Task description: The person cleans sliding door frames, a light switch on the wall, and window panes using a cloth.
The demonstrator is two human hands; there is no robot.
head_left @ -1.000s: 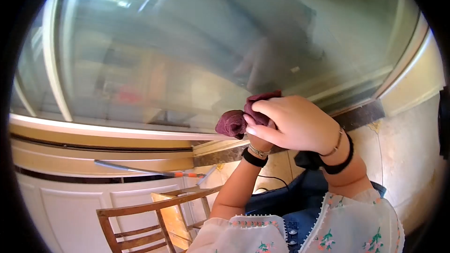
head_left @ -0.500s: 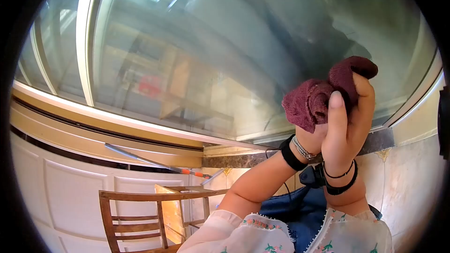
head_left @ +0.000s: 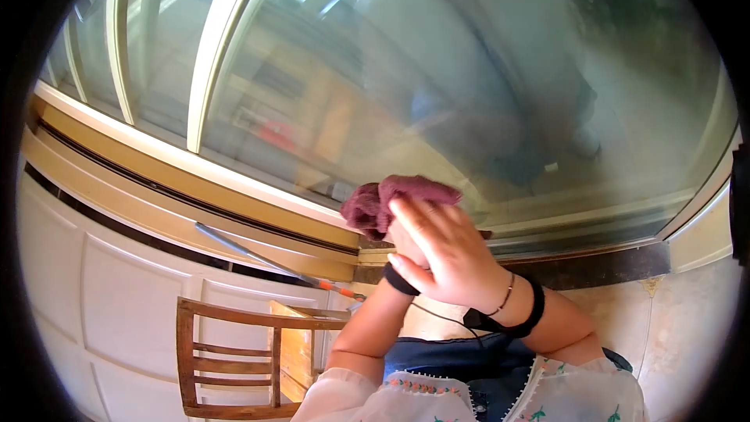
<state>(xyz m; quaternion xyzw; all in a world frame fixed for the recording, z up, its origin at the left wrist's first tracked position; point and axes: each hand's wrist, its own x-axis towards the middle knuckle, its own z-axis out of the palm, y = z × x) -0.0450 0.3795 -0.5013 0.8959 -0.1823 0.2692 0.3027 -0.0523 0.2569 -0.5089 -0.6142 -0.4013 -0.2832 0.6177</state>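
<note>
A bunched maroon cloth (head_left: 367,207) is in both hands, in front of the lower part of a glass pane (head_left: 500,109). My right hand (head_left: 449,254) lies across it, fingers pressed on the cloth and thumb pointing left. Behind it, my left hand (head_left: 402,244) is mostly hidden, with the cloth bunched at its fingers. The wrists cross close together, each with a black band. Whether the cloth touches the glass is hard to tell.
A pale window frame (head_left: 258,187) and a ledge (head_left: 195,187) run along the left. Below are white panels (head_left: 133,289), a wooden chair (head_left: 226,312) and a grey pole with orange bands (head_left: 258,254). A dark stone sill (head_left: 594,270) lies under the glass.
Both hands have moved left and down with the cloth, from the right side of the pane toward its lower edge. My right hand has turned so its back faces me. The view has shifted slightly.
</note>
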